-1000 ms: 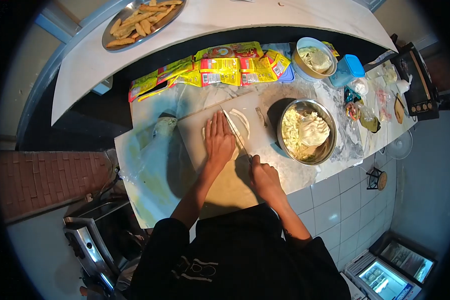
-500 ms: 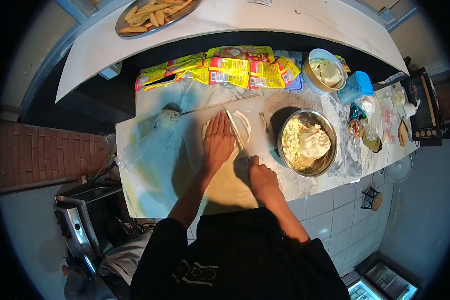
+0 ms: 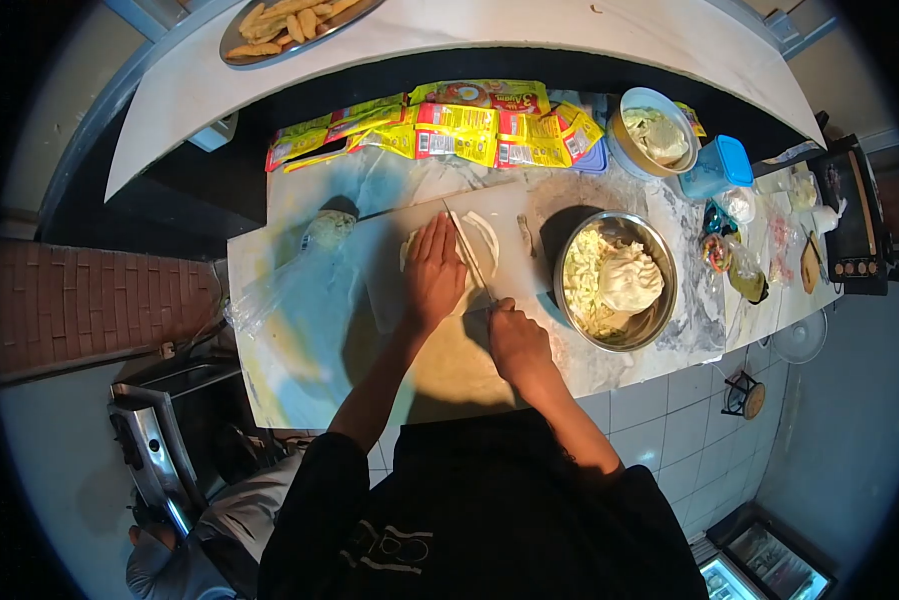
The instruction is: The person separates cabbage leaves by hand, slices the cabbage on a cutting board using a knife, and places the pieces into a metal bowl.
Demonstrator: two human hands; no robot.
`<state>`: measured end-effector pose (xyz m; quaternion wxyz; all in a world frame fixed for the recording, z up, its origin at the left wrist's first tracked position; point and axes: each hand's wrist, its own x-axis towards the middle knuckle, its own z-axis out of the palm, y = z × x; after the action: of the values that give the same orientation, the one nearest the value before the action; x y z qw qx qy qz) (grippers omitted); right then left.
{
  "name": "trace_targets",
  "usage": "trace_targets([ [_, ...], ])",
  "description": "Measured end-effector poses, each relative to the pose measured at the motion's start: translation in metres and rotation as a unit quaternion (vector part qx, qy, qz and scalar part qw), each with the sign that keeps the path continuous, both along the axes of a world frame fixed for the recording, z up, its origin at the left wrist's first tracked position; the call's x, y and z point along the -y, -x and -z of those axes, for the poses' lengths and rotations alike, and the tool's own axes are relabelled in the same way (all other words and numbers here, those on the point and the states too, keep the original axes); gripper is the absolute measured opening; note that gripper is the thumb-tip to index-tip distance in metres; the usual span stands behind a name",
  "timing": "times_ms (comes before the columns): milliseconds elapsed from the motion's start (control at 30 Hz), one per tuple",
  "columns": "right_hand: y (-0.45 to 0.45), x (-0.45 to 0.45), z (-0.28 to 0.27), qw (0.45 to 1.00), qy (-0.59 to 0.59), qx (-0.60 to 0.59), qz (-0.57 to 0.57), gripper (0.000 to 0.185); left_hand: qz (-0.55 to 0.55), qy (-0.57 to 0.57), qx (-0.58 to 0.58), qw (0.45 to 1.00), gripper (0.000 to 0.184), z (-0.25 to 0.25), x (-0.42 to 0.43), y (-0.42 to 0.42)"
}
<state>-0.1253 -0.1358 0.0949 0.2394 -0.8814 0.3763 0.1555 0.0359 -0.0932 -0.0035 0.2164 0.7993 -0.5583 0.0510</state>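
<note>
My left hand [image 3: 436,278] lies flat, fingers stretched out, over a pale, flat piece of food [image 3: 459,307] that I cannot name for certain. Most of that piece is hidden under the palm. In my closed right hand [image 3: 519,345] is the handle of a knife [image 3: 468,246], its blade running close beside the left fingers. Just right of the blade, thin pale curved strips [image 3: 490,240] rest on the white cutting board [image 3: 513,205]. A steel bowl [image 3: 673,290] stands right of the board, holding chopped pale pieces and a large whitish lump.
Yellow and red packets [image 3: 457,135] line the back of the table. A tub [image 3: 627,155] and a blue-lidded container [image 3: 718,168] stand at the back right. Left of the board is a plastic bag [image 3: 320,240]. Fried food fills a plate [image 3: 315,40] on the shelf. Someone is at lower left.
The view has shifted slightly. Both hands keep nearly the same pose, the left flat on the pale piece and the right gripping the knife.
</note>
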Motion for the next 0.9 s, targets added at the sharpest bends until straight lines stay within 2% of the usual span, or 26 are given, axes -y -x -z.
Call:
trace_targets([
  [233, -0.001, -0.001, 0.014, 0.999, 0.038, 0.013, -0.006, 0.024, 0.005, 0.034, 0.000, 0.999, 0.059, 0.006, 0.004, -0.005],
  [400, 0.025, -0.011, -0.008, 1.000, 0.001, -0.018, 0.003, 0.026, -0.001, 0.071, -0.012, 0.997, 0.063, 0.008, 0.004, -0.005],
  [567, 0.039, -0.020, -0.008, 0.998, -0.035, -0.046, 0.023, 0.028, 0.005, 0.060, 0.010, 0.998, 0.065, 0.012, 0.002, -0.007],
  [700, 0.043, -0.026, 0.001, 1.000, -0.005, -0.026, 0.012, 0.020, 0.006, 0.065, 0.020, 0.998, 0.064, 0.014, 0.001, -0.008],
  [733, 0.045, -0.027, 0.003, 1.000, 0.007, -0.015, 0.019, 0.028, 0.006, 0.066, 0.021, 0.998, 0.064, 0.014, 0.001, -0.008],
  [900, 0.049, -0.032, 0.005, 0.999, 0.006, -0.018, 0.036, 0.029, 0.003, 0.059, 0.019, 0.998, 0.063, 0.015, 0.002, -0.009],
])
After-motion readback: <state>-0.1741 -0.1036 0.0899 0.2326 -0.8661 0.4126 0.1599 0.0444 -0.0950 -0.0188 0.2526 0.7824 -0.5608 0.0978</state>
